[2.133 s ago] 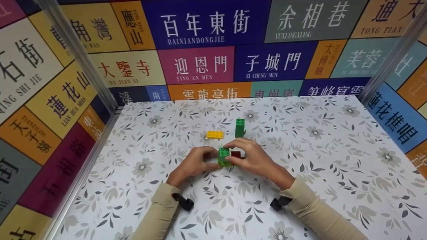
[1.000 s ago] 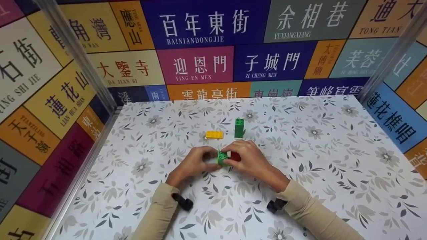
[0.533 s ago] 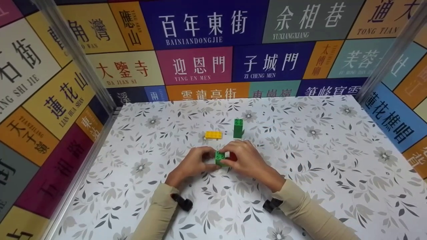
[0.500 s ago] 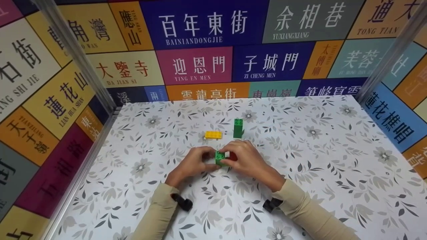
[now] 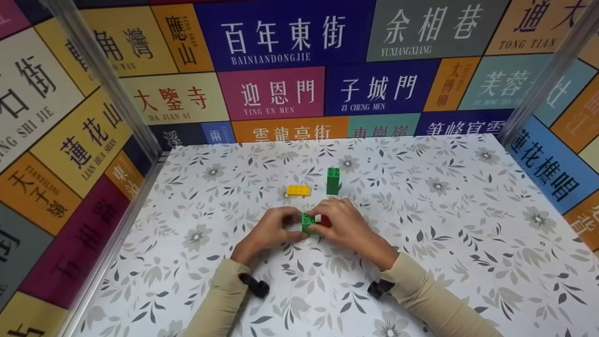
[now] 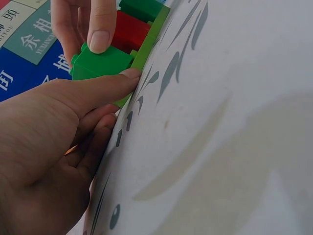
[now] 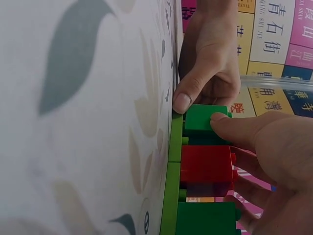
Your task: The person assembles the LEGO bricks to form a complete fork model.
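Observation:
A bright green toy brick (image 5: 307,223) sits at one end of a light green base (image 7: 175,132) made of two plates laid end to end. My right hand (image 5: 347,225) pinches this brick, its thumb (image 7: 225,125) on the near side. My left hand (image 5: 269,232) pinches the end of the base, thumb tip (image 6: 129,73) against its edge. Further along the base stand a red brick (image 7: 205,165) and a darker green brick (image 7: 205,218), with gaps between them. The right hand mostly hides both in the head view.
Beyond the hands, a yellow eight-stud brick (image 5: 298,190) lies on the floral-covered table (image 5: 196,276). A tall green brick stack (image 5: 332,181) stands to its right. Printed sign panels (image 5: 281,93) wall the back and sides.
My right hand has shifted slightly left and closer over the bricks, hiding more of the red one. The bright green brick looks lower on the base. My left hand has stayed nearly still.

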`<state>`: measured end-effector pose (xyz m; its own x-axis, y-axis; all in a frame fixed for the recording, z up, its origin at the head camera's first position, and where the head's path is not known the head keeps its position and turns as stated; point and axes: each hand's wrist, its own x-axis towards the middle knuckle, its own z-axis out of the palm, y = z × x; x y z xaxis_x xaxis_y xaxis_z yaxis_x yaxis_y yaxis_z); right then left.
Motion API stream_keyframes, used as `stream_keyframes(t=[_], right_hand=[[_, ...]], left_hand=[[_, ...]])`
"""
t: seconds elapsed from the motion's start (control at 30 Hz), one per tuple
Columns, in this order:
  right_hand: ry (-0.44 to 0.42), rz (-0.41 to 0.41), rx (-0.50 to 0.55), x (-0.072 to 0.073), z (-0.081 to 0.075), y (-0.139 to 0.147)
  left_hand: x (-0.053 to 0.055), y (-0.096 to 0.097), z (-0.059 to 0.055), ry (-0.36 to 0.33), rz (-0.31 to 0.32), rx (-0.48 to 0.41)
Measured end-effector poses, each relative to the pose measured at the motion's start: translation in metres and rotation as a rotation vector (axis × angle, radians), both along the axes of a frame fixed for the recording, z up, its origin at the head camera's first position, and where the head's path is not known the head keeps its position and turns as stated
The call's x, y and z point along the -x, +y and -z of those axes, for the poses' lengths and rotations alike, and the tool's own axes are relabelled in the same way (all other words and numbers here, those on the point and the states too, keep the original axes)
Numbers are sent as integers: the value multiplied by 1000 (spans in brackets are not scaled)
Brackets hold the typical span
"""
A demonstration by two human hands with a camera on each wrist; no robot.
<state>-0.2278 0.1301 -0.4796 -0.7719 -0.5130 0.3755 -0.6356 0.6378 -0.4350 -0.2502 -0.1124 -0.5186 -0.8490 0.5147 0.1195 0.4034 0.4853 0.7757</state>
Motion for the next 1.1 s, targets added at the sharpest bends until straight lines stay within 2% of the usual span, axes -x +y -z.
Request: stream_keyframes(t=[0.23,0.5,0.9,1.1], right_hand=[[24,-21,-14,0,1,-3],[25,-21,-18,0,0,-4],[-55,-17,-14,4,-2,-3],[-79,-30,23,5,-1,1]], left_hand=[[0,0,1,23,14,-26],[0,-1,1,16,10,-25],[-2,-2,2,50,20,-28],[-1,0,3,57,13,-23]])
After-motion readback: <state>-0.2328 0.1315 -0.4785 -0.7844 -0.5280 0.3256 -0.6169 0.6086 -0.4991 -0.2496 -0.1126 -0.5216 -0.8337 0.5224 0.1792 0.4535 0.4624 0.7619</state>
